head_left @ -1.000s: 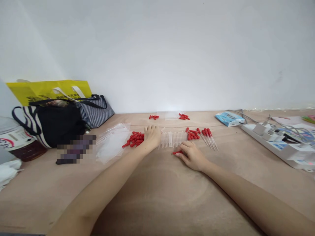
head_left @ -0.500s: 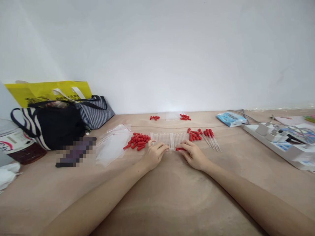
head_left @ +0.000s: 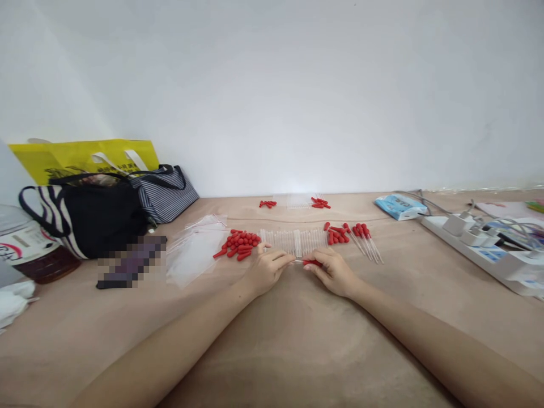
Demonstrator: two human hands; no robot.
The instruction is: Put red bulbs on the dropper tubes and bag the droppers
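Observation:
My left hand [head_left: 268,267] pinches a thin glass dropper tube [head_left: 298,262], held level just above the table. My right hand [head_left: 334,271] is closed on a red rubber bulb [head_left: 312,263], whose mouth meets the tube's right end; how far the tube sits inside cannot be made out. Behind my hands lies a row of clear glass tubes [head_left: 293,242]. A heap of red bulbs [head_left: 240,243] is beside my left hand, and a smaller pile of bulbs [head_left: 338,233] is beyond my right. Several droppers with bulbs fitted [head_left: 363,241] lie to the right.
Clear plastic bags [head_left: 193,255] lie left of the heap, near a blurred dark object [head_left: 134,263]. Further left stand a black bag [head_left: 100,218], a striped bag [head_left: 165,195] and a bottle [head_left: 38,249]. At right are a blue tissue pack [head_left: 398,207] and a power strip [head_left: 476,246].
The bulb and tube, apart before, now meet end to end. Both hands have shifted slightly toward me, and my right fingers cover more of the bulb.

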